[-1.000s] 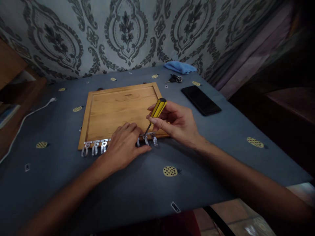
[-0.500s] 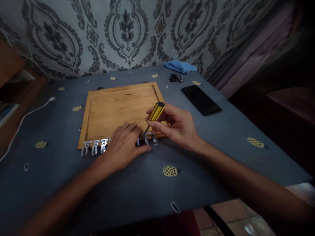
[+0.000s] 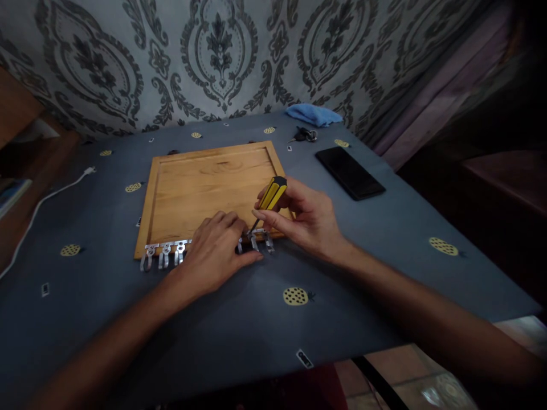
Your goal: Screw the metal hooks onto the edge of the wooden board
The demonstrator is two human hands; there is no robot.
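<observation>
A wooden board with a raised frame lies flat on the table. Along its near edge runs a metal hook rail with several silver hooks hanging past the edge. My left hand is closed over the middle of the rail, fingers on the board and thumb below the edge, covering some hooks. Between the thumb and fingers of my right hand is a yellow-and-black screwdriver, tilted, its shaft pointing down to the rail's right part. The tip's exact contact is too small to make out.
Right of the board lie a black phone, keys and a blue cloth. A white cable runs along the left side by a wooden shelf. The patterned wall stands behind the table.
My right thumb and fingers have shifted slightly on the screwdriver handle. The screwdriver, my left hand, the rail and the board stay practically in place.
</observation>
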